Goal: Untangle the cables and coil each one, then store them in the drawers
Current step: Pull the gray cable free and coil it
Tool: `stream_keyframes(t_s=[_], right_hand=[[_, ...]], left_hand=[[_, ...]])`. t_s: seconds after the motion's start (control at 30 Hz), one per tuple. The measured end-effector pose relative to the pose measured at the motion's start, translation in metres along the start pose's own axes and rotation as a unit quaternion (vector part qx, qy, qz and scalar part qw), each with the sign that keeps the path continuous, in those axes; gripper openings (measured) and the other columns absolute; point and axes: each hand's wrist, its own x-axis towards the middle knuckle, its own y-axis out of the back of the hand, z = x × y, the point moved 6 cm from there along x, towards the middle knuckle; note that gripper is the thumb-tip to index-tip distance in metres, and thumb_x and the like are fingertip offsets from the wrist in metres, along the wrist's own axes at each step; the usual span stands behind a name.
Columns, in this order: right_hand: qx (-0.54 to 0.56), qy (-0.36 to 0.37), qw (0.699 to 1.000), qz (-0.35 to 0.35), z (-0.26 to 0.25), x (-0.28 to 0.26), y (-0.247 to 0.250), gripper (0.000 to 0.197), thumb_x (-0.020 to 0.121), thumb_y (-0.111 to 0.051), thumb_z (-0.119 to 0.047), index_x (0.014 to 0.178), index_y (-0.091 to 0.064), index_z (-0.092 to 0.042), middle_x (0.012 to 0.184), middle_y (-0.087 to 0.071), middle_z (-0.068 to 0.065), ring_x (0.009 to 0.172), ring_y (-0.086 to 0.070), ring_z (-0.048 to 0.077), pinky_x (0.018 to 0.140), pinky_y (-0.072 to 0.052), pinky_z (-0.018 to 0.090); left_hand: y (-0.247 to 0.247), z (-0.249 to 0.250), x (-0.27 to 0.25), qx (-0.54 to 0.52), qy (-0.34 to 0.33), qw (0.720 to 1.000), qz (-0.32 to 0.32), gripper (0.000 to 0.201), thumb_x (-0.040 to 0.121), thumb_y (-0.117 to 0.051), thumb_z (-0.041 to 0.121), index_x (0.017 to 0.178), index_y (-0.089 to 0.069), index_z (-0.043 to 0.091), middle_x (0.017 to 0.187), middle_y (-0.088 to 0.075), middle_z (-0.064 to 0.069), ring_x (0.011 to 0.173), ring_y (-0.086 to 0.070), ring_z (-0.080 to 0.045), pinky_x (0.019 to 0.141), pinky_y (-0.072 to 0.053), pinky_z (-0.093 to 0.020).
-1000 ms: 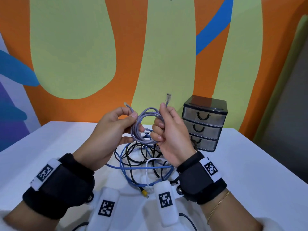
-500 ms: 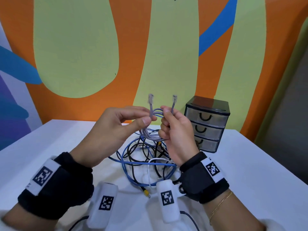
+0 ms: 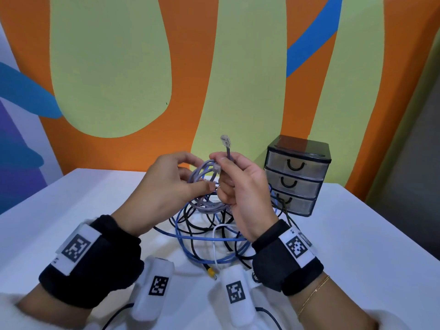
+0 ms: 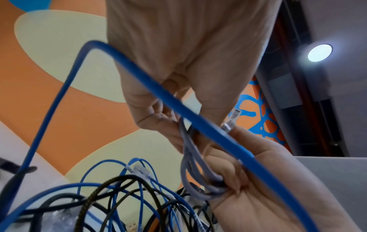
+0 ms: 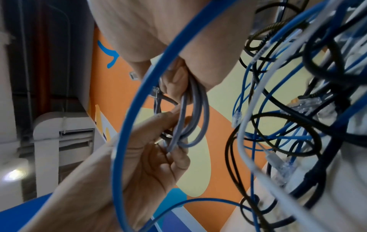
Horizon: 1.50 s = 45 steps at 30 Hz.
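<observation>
A grey network cable (image 3: 206, 186) is wound into a small coil, held above the table between both hands. My right hand (image 3: 240, 186) grips one side of the coil, and one cable end with its clear plug (image 3: 225, 141) sticks up from its fingers. My left hand (image 3: 176, 184) pinches the other side of the coil (image 4: 196, 171), near the second plug (image 3: 216, 167). Below lies a tangle of blue, black and white cables (image 3: 209, 234). In the right wrist view the grey loops (image 5: 190, 119) run between both hands.
A small dark chest with three translucent drawers (image 3: 296, 175), all closed, stands on the white table (image 3: 71, 210) right of my hands. A yellow-tipped plug (image 3: 211, 272) lies at the near edge of the tangle. A painted wall rises behind the table.
The left-hand plug that stood upright has been turned down into the coil. The right hand's plug still points up. Both hands stay together over the tangle.
</observation>
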Motion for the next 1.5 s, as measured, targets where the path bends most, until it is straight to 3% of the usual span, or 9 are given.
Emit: stream_keyframes(t_s=[0.17, 0.37, 0.57, 0.67, 0.8, 1.03, 1.2, 1.4, 1.5], right_hand=[[-0.025, 0.025, 0.999, -0.012, -0.003, -0.004, -0.003, 0.01, 0.098, -0.068, -0.007, 0.105, -0.07, -0.001, 0.061, -0.034, -0.002, 0.045, -0.025, 0.007, 0.041, -0.024, 0.02], [-0.028, 0.031, 0.999, -0.012, -0.004, -0.004, -0.007, 0.008, 0.098, -0.068, -0.009, 0.103, -0.071, -0.003, 0.055, -0.038, -0.007, 0.046, -0.023, 0.01, 0.044, -0.023, 0.023], [0.035, 0.01, 0.998, 0.06, -0.003, 0.003, 0.013, 0.012, 0.101, -0.068, -0.018, 0.09, -0.066, -0.014, 0.061, -0.022, -0.007, 0.047, -0.015, 0.008, 0.04, -0.019, 0.02], [0.08, -0.019, 0.995, 0.064, 0.002, 0.006, 0.018, 0.018, 0.103, -0.065, -0.018, 0.085, -0.061, -0.016, 0.065, -0.018, -0.003, 0.046, -0.014, 0.007, 0.038, -0.018, 0.019], [0.087, -0.028, 0.994, 0.053, 0.006, 0.005, 0.014, 0.019, 0.102, -0.065, -0.016, 0.084, -0.059, -0.017, 0.062, -0.022, -0.004, 0.045, -0.015, 0.007, 0.038, -0.016, 0.02], [0.116, -0.063, 0.991, 0.026, 0.01, 0.008, 0.009, 0.021, 0.102, -0.063, -0.01, 0.083, -0.054, -0.014, 0.061, -0.022, -0.003, 0.042, -0.016, 0.007, 0.037, -0.017, 0.02], [0.22, -0.062, 0.971, 0.064, 0.003, 0.014, 0.022, 0.028, 0.104, -0.057, -0.012, 0.079, -0.048, -0.016, 0.06, -0.019, -0.005, 0.042, -0.02, 0.007, 0.04, -0.023, 0.02], [0.103, -0.023, 0.986, 0.131, 0.007, 0.017, 0.033, 0.013, 0.106, -0.059, -0.012, 0.095, -0.052, -0.012, 0.06, -0.024, -0.007, 0.046, -0.019, 0.007, 0.039, -0.023, 0.019], [0.041, -0.004, 0.984, 0.171, 0.008, 0.017, 0.042, 0.011, 0.107, -0.06, -0.016, 0.099, -0.053, -0.012, 0.059, -0.025, -0.007, 0.049, -0.02, 0.009, 0.042, -0.023, 0.021]], left_hand=[[-0.01, -0.003, -0.004, 0.057, 0.0, 0.996, -0.067, 0.012, 0.087, -0.083, 0.017, 0.081, -0.078, 0.007, 0.067, -0.063, -0.008, 0.065, -0.045, -0.016, 0.066, -0.034, -0.034], [0.008, -0.01, 0.0, 0.099, 0.04, 0.993, 0.043, 0.021, 0.087, -0.073, 0.024, 0.077, -0.072, 0.007, 0.063, -0.06, -0.002, 0.06, -0.05, -0.022, 0.063, -0.04, -0.034], [-0.002, -0.005, -0.004, -0.251, 0.084, 0.956, -0.124, 0.021, 0.091, -0.074, 0.026, 0.102, -0.073, 0.008, 0.094, -0.072, -0.008, 0.085, -0.064, -0.017, 0.082, -0.053, -0.031], [0.005, -0.007, -0.001, -0.305, 0.093, 0.942, -0.105, 0.03, 0.089, -0.069, 0.028, 0.11, -0.075, 0.007, 0.1, -0.073, -0.01, 0.087, -0.064, -0.017, 0.076, -0.057, -0.027], [-0.015, -0.01, -0.005, -0.279, 0.136, 0.94, -0.139, 0.042, 0.095, -0.067, 0.037, 0.121, -0.078, 0.006, 0.113, -0.076, -0.014, 0.1, -0.065, -0.022, 0.092, -0.053, -0.04], [-0.014, -0.014, -0.005, -0.371, 0.157, 0.914, -0.047, 0.02, 0.105, -0.061, 0.024, 0.096, -0.075, 0.012, 0.104, -0.078, -0.014, 0.093, -0.07, -0.023, 0.102, -0.05, -0.048], [0.009, -0.027, 0.004, -0.431, 0.159, 0.884, 0.083, 0.024, 0.111, -0.054, 0.023, 0.091, -0.064, 0.014, 0.095, -0.08, -0.01, 0.082, -0.078, -0.019, 0.086, -0.061, -0.036], [0.004, -0.018, 0.004, -0.382, 0.087, 0.917, 0.076, 0.021, 0.108, -0.059, 0.025, 0.104, -0.072, 0.009, 0.084, -0.075, -0.006, 0.067, -0.057, -0.01, 0.067, -0.058, -0.02], [-0.002, -0.003, 0.001, -0.349, 0.021, 0.937, 0.012, 0.022, 0.106, -0.059, 0.013, 0.119, -0.074, 0.006, 0.092, -0.076, -0.007, 0.082, -0.064, -0.011, 0.081, -0.061, -0.018]])
